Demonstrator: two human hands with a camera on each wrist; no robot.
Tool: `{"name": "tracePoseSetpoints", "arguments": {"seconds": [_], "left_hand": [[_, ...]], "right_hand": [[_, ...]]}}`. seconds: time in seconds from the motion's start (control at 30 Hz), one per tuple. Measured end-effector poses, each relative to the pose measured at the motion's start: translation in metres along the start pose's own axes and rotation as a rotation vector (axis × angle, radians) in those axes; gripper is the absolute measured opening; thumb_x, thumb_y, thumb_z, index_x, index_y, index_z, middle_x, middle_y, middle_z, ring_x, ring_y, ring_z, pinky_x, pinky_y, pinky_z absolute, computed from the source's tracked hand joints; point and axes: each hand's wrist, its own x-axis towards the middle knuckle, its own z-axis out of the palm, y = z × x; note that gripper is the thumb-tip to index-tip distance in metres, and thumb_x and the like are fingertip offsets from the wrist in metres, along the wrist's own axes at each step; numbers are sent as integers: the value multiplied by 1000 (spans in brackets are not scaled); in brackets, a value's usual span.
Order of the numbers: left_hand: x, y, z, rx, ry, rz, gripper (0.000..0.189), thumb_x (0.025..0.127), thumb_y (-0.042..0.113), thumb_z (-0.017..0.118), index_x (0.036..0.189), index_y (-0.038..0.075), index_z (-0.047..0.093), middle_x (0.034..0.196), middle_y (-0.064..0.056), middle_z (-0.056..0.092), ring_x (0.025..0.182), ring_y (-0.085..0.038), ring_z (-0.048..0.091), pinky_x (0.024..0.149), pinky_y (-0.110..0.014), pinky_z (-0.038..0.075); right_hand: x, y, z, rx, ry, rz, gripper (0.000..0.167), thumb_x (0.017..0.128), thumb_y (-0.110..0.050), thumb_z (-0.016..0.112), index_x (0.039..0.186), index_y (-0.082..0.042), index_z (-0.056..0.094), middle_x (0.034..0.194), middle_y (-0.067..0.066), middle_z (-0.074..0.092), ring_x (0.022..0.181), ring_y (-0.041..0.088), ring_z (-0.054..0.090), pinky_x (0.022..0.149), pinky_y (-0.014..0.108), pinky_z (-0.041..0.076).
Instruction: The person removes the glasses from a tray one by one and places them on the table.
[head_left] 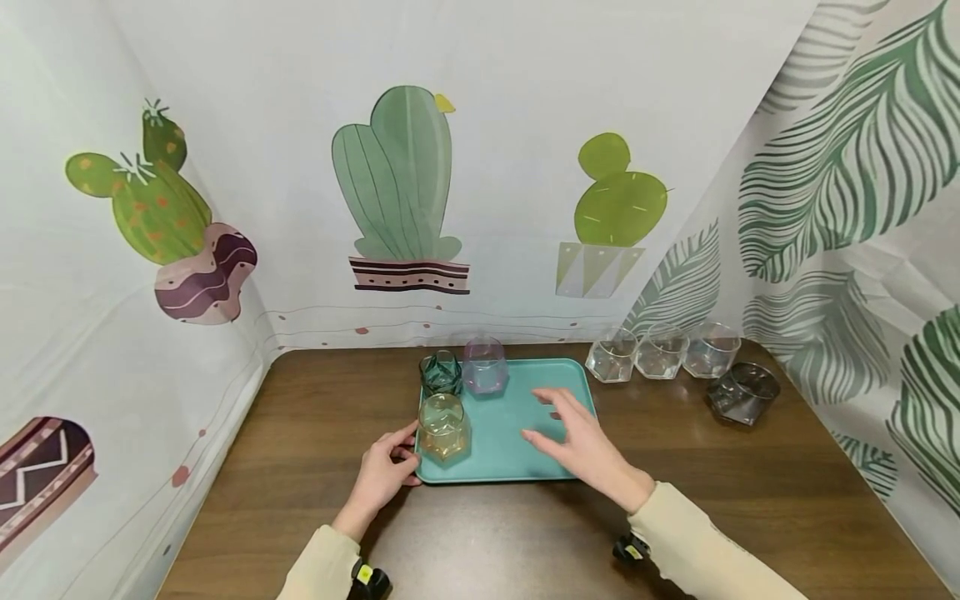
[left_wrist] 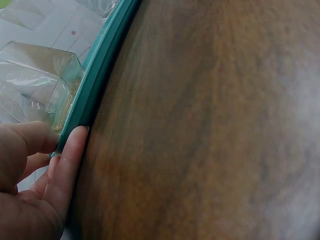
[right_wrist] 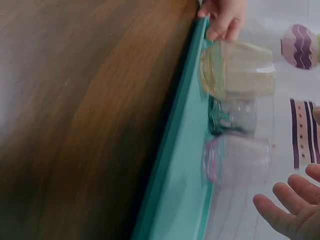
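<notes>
A teal tray point(head_left: 517, 433) lies on the table. My left hand point(head_left: 386, 471) pinches its rim at the near left corner; in the left wrist view the fingers point(left_wrist: 72, 155) lie on either side of the rim. Right beside that hand stands an amber glass point(head_left: 442, 429) on the tray. Behind it are a dark green glass point(head_left: 441, 375) and a pale purple glass point(head_left: 486, 375), both at the tray's far left. Over the tray's right part my right hand point(head_left: 581, 442) is held with fingers spread and nothing in them, apart from the glasses in the right wrist view.
On the table, right of the tray, several clear glasses, among them one at the left point(head_left: 611, 358), stand in a row along the back. A dark grey glass point(head_left: 742, 393) sits in front of their right end. A white cloth point(head_left: 517, 200) printed with cacti hangs behind the table.
</notes>
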Motion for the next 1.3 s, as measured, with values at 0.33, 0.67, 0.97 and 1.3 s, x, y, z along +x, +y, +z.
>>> {"name": "tracePoseSetpoints", "arguments": {"seconds": [0.33, 0.67, 0.97, 1.3], "left_hand": [[-1, 1, 0, -10, -5, 6, 59, 86, -15, 66, 142, -1, 62, 112, -18, 60, 87, -21, 61, 55, -32, 66], [-1, 1, 0, 8, -3, 5, 59, 85, -15, 65, 142, -1, 62, 112, -18, 60, 87, -21, 61, 56, -31, 66], [-1, 1, 0, 4, -5, -3, 61, 84, -15, 64, 143, -1, 61, 113, -19, 60, 87, -21, 61, 57, -31, 66], [-1, 1, 0, -2, -4, 1, 61, 83, -14, 65, 143, -1, 61, 112, -19, 61, 87, -21, 61, 56, -32, 66]], "right_hand": [[24, -12, 36, 90, -155, 30, 69, 94, -33, 79, 150, -4, 50, 139, 16, 58, 121, 39, 60, 98, 55, 59], [43, -25, 65, 118, -256, 64, 78, 93, -39, 79, 155, -6, 44, 151, 17, 51, 127, 39, 59, 103, 50, 58], [52, -29, 89, 137, -290, 104, 87, 92, -45, 79, 159, -10, 38, 155, 14, 47, 133, 31, 55, 107, 50, 55], [56, -30, 103, 186, -248, 101, 85, 91, -40, 81, 156, -7, 39, 148, 14, 52, 127, 30, 58, 102, 46, 57]]}}
